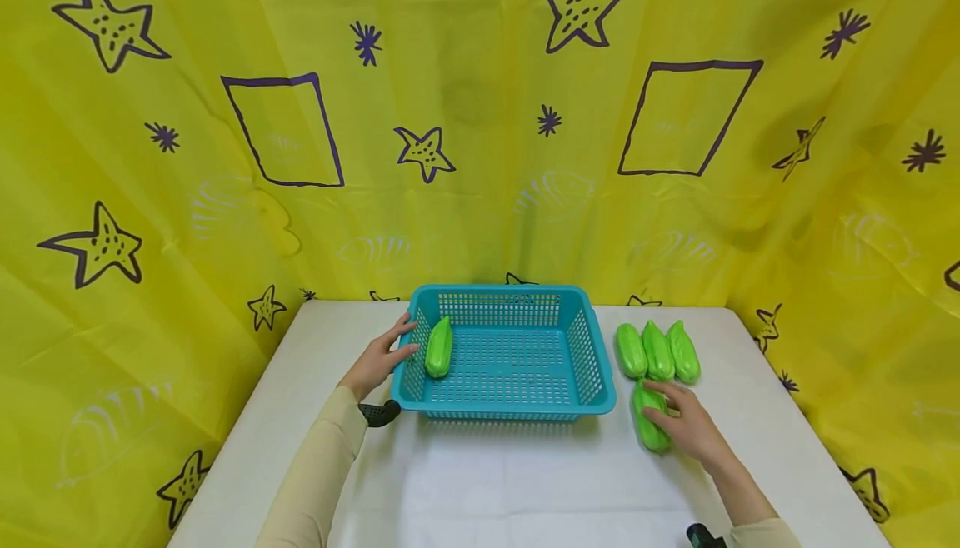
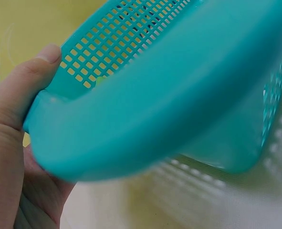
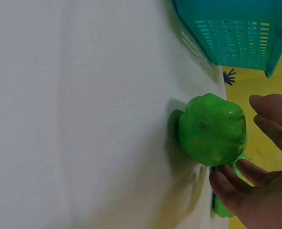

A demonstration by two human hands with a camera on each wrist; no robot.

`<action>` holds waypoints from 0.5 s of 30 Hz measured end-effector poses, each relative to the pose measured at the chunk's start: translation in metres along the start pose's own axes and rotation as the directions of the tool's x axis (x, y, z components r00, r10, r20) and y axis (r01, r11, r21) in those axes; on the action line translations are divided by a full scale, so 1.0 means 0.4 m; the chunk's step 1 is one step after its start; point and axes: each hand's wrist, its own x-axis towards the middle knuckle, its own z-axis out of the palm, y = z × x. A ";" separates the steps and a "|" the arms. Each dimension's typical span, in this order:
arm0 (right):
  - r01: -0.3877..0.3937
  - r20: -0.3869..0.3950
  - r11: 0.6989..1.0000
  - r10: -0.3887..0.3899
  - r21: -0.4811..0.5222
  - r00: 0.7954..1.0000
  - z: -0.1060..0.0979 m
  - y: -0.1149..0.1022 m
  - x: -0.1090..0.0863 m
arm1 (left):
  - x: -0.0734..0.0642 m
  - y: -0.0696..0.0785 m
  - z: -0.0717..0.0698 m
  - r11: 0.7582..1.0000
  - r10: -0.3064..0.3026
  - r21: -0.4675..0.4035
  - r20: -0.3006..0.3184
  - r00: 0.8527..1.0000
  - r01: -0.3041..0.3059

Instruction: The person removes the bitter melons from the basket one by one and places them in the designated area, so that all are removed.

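Table (image 1: 480, 490), one: white surface, faint creases, extending past the basket (image 1: 517, 408) on both sides and in front. Directly on it:
Basket, one: blue-green, perforated walls and floor, rectangular.
Vegetables (image 1: 657, 352), three: light green, elongated, side by side in a row, right of the basket.
Fourth vegetable (image 1: 649, 435), one: same green, lying right of the basket's near right corner.

Basket (image 1: 510, 408): on the desk (image 1: 480, 481), before the curtain (image 1: 480, 223)
Inside, left end: one vegetable (image 1: 438, 352)
Left hand (image 1: 381, 354): at the left rim
Right of basket: three vegetables (image 1: 658, 352), side by side
Before that row: nearer vegetable (image 1: 650, 436), right hand (image 1: 684, 423) at its right
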 end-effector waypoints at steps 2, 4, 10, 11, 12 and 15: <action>0.011 -0.013 1.000 -0.011 -0.006 1.000 -0.008 -0.006 0.002 | 0.000 0.001 0.000 1.000 -0.001 0.000 -0.003 1.000 0.001; 0.023 -0.030 1.000 -0.023 -0.007 0.999 -0.016 -0.013 0.005 | 0.000 0.001 0.000 1.000 -0.001 0.003 -0.003 1.000 0.001; -0.066 -0.028 0.987 0.071 0.149 0.997 -0.047 -0.050 0.009 | 0.003 -0.005 0.000 1.000 0.003 0.009 -0.002 1.000 -0.003; -0.097 -0.019 0.975 0.103 0.198 0.995 -0.052 -0.057 0.010 | 0.003 -0.005 0.000 1.000 0.004 0.010 -0.003 1.000 -0.004; -0.129 -0.008 0.961 0.135 0.246 0.991 -0.057 -0.065 0.011 | 0.002 -0.004 0.001 1.000 0.002 0.012 -0.006 1.000 -0.002; -0.176 -0.004 0.927 0.187 0.332 0.982 -0.067 -0.082 0.011 | -0.006 0.013 0.005 1.000 0.001 0.021 -0.010 1.000 0.000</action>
